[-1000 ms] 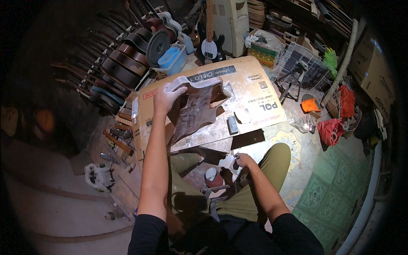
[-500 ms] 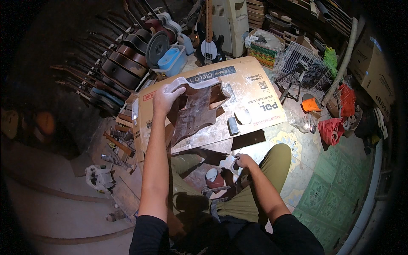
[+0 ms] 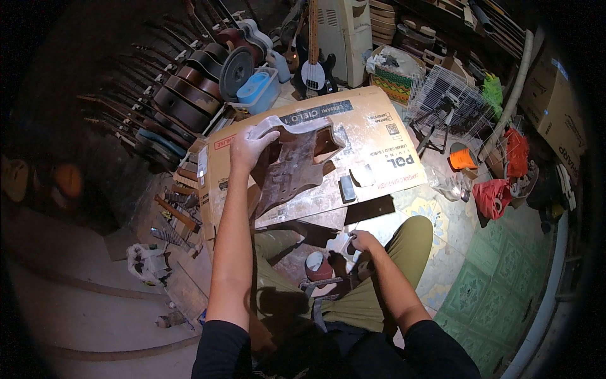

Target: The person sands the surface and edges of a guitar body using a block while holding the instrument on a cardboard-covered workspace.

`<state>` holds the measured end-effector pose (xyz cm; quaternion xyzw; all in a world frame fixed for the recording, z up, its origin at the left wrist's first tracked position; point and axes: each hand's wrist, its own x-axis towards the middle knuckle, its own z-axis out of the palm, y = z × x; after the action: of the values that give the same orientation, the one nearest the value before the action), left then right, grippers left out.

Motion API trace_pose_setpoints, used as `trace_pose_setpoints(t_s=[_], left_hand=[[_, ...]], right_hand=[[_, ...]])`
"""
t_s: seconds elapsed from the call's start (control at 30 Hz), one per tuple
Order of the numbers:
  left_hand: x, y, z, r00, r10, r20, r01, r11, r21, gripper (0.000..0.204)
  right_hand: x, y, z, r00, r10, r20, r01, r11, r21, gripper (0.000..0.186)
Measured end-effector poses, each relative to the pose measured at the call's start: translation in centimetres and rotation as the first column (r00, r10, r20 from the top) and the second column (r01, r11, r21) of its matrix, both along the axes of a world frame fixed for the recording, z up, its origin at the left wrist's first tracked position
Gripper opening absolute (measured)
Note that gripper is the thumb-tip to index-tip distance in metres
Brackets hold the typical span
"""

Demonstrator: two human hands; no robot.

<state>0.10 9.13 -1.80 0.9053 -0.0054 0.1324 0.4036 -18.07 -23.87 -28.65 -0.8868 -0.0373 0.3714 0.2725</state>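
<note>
A brown wooden guitar body (image 3: pixel 291 169), with dark cut-outs and a dusty pale edge, rests tilted on a flattened cardboard sheet (image 3: pixel 379 136). My left hand (image 3: pixel 254 144) is closed around its far left edge, thumb on the upper face. To the right of the body lie a small dark grey block (image 3: pixel 346 189) and a pale curled piece (image 3: pixel 362 175), perhaps sandpaper. Low beside my right knee, my right hand (image 3: pixel 362 240) has its fingers curled around a small dark item that I cannot make out. Between my legs stands a reddish round container (image 3: pixel 318 266) with a whitish top.
Several guitars (image 3: pixel 183 88) stand in a row at the far left. A blue tub (image 3: pixel 255 88) and a black bass guitar (image 3: pixel 314 72) are beyond the cardboard. Hand tools (image 3: pixel 177 213) lie to the left. A wire cage (image 3: pixel 451 95) and an orange spool (image 3: pixel 463 156) sit right.
The whole view has shifted very slightly. Both hands and the guitar body keep nearly the same places.
</note>
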Motion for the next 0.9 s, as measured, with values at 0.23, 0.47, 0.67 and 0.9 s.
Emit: trace_pose_setpoints(t_s=[0.23, 0.47, 0.67, 0.9], left_hand=[[-0.42, -0.39, 0.74, 1.000, 0.011, -0.016, -0.011, 1.000, 0.018, 0.053], [-0.50, -0.36, 0.83, 1.000, 0.017, -0.024, -0.016, 0.999, 0.028, 0.054], [-0.42, -0.35, 0.61, 1.000, 0.011, -0.006, -0.011, 0.999, 0.049, 0.055], [-0.39, -0.28, 0.34, 1.000, 0.022, -0.021, -0.022, 1.000, 0.022, 0.054]], right_hand=[[-0.15, -0.07, -0.09, 0.999, 0.001, 0.047, -0.001, 1.000, 0.001, 0.039], [-0.10, -0.07, -0.11, 0.999, -0.002, 0.038, 0.002, 1.000, 0.006, 0.039], [-0.06, -0.17, -0.44, 0.999, -0.008, 0.036, 0.007, 1.000, 0.009, 0.038], [-0.19, -0.24, -0.46, 0.999, -0.028, 0.037, 0.027, 0.999, 0.029, 0.038]])
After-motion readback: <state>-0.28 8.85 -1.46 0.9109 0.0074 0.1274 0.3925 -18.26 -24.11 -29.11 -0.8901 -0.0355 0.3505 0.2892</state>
